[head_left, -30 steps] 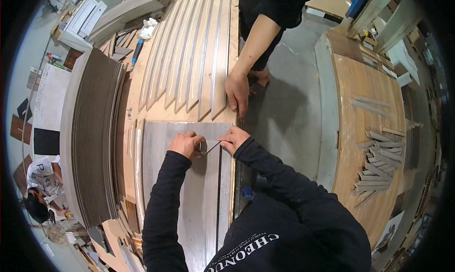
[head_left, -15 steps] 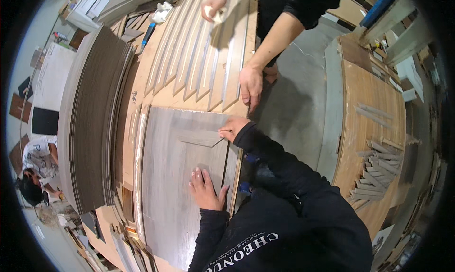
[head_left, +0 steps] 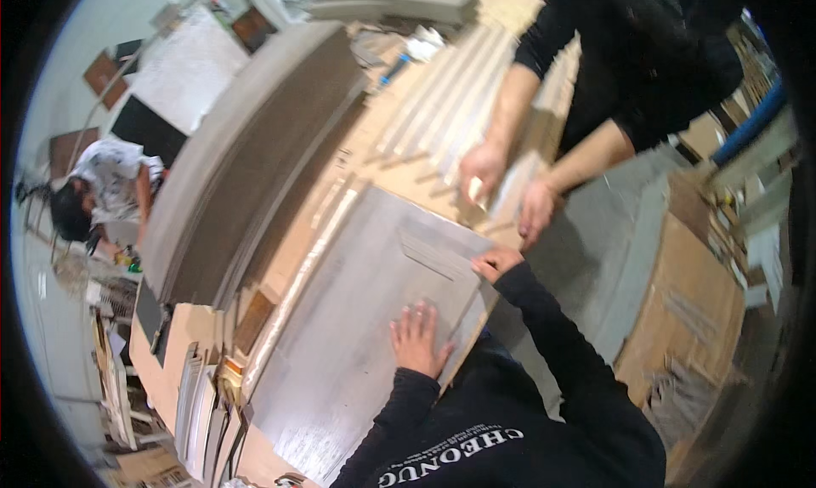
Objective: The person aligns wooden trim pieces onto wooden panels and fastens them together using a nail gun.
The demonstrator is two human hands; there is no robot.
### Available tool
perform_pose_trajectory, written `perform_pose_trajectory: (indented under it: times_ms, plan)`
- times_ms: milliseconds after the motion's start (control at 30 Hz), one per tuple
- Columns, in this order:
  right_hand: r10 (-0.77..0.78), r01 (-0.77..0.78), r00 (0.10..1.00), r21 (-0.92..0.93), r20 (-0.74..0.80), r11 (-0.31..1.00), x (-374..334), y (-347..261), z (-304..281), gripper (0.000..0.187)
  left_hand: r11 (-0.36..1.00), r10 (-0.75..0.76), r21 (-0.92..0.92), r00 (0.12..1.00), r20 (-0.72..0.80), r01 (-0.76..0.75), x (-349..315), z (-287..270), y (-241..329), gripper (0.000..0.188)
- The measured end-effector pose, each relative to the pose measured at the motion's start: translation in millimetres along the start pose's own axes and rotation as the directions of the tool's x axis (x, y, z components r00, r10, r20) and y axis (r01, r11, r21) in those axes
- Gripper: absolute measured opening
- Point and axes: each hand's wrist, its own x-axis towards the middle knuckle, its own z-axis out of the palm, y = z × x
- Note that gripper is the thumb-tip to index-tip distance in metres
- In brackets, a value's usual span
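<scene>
A grey wood-grain panel (head_left: 340, 318) lies on the workbench in front of me. My left hand (head_left: 416, 339) rests flat on it, fingers spread. At the panel's right edge, my right hand (head_left: 499, 263) has its fingers pinched together; what lies between them is too small to make out. Just left of that hand, a short grey strip (head_left: 425, 254) with slanted ends lies on the panel. Along the panel's left side runs a long strip (head_left: 310, 263) with a pale line on it.
Across the bench, a co-worker's hands (head_left: 537, 212) are close to my right hand, one gripping something pale. Long strips (head_left: 442, 105) lie beside them. A tall stack of curved boards (head_left: 255, 165) stands left. Another table (head_left: 688, 292) is at right; a person (head_left: 110, 190) is far left.
My view has turned, so the bench now slants. The co-worker's hand with the pale thing has come down the strips towards me. My hands keep their places on the panel.
</scene>
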Motion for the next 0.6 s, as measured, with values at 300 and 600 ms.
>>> perform_pose_trajectory:
  times_ms: [300, 600]
  plan:
    - [-0.037, 0.072, 0.980, 0.175, -0.196, 0.982, -8.1, -52.0, -24.5, 0.025, 0.897, -0.342, 0.155, 0.872, -0.349, 0.414, 22.7, -83.9, -236.0, 0.070]
    - [-0.157, -0.080, 0.945, 0.669, 0.286, 0.739, 22.8, -113.2, 101.1, 0.034, 0.898, -0.357, 0.233, 0.927, -0.114, 0.374, 19.2, -105.9, -263.8, 0.051]
